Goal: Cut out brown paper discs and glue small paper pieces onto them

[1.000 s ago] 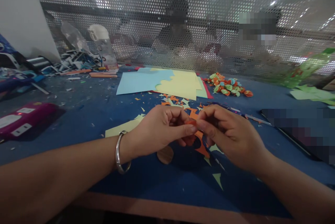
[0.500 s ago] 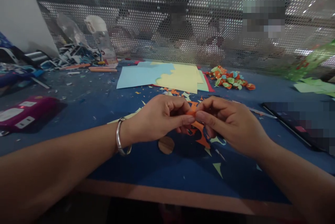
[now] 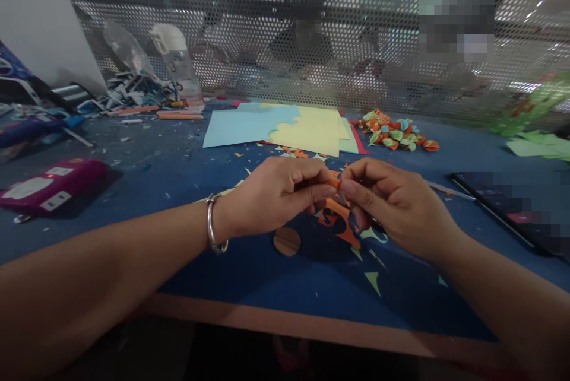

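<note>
Between the fingertips of both hands is a small orange paper piece [image 3: 335,183], mostly covered by the fingers. My left hand [image 3: 285,194] pinches its left side; a silver bangle circles that wrist. From the right, my right hand [image 3: 387,200] pinches the same piece with thumb and forefinger. Orange paper offcuts [image 3: 350,232] with curved cut-outs lie on the blue tabletop under the hands. A round wooden disc [image 3: 287,241] rests just below my left hand. Pale green scraps [image 3: 373,281] are scattered near my right hand.
Behind the hands lie blue [image 3: 240,126] and yellow paper sheets [image 3: 312,132]. A pile of small curled paper pieces [image 3: 394,130] is at back right, with a dark tablet-like device [image 3: 503,215] nearer. A magenta device [image 3: 56,185], bottle [image 3: 180,66] and perforated screen [image 3: 249,13] also stand around.
The view has shifted slightly, so the table things appear a little to the right. Both hands keep their pinch on the orange paper, with only small finger movement.
</note>
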The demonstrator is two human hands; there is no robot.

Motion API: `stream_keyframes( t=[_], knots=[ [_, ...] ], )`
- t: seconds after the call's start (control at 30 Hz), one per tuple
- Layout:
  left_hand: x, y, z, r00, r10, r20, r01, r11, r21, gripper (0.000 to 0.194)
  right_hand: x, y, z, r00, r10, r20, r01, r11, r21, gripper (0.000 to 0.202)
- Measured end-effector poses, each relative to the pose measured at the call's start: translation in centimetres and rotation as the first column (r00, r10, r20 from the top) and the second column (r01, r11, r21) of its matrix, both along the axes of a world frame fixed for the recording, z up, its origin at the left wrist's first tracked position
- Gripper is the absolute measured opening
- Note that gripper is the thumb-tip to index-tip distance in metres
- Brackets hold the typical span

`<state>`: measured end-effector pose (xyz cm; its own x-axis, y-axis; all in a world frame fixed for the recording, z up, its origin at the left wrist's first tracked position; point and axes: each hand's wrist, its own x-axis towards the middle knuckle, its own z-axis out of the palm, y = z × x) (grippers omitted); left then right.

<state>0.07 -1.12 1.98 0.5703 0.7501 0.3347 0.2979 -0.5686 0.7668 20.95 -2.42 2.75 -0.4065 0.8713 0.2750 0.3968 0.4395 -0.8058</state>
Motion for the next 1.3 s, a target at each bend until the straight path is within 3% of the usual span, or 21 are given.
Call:
stream_keyframes(
  t=[0.2,0.3,0.4,0.53,0.87,1.13,1.3],
  knots=[
    [-1.4,1.5,0.5,0.98,0.198,-0.015,-0.197,0.979,0.046,0.022,0.5,0.7,-0.5,0.981,-0.191,-0.033,0.193,0.978,0.078,0.019],
    [-2.3,2.8,0.5,0.931,0.271,-0.244,-0.25,0.962,0.114,0.021,0.8,1.3,-0.7,0.968,-0.246,-0.04,0.249,0.965,0.087,0.018],
    [-2.6,3.3,0.4,0.875,0.188,-0.445,-0.158,0.982,0.105,0.026,0.8,1.5,-0.8,0.97,-0.242,-0.022,0.243,0.965,0.098,0.015],
    [-2.4,3.0,0.3,0.85,0.098,-0.517,-0.068,0.995,0.077,0.023,0.5,1.3,-0.7,0.974,-0.225,0.016,0.223,0.971,0.092,0.014],
    [-2.3,3.2,-0.3,0.87,0.027,-0.492,0.026,0.994,0.102,0.014,0.7,1.4,-0.8,0.98,-0.19,0.065,0.185,0.98,0.069,0.015],
    [-2.4,2.9,0.0,0.853,0.0,-0.523,0.102,0.981,0.167,0.012,0.6,1.3,-0.9,0.986,-0.15,0.079,0.142,0.985,0.099,0.02],
    [-2.3,2.9,0.1,0.899,-0.03,-0.437,0.045,0.999,0.023,0.015,0.6,1.4,-1.3,0.988,-0.128,0.081,0.119,0.987,0.11,0.02]
  ],
)
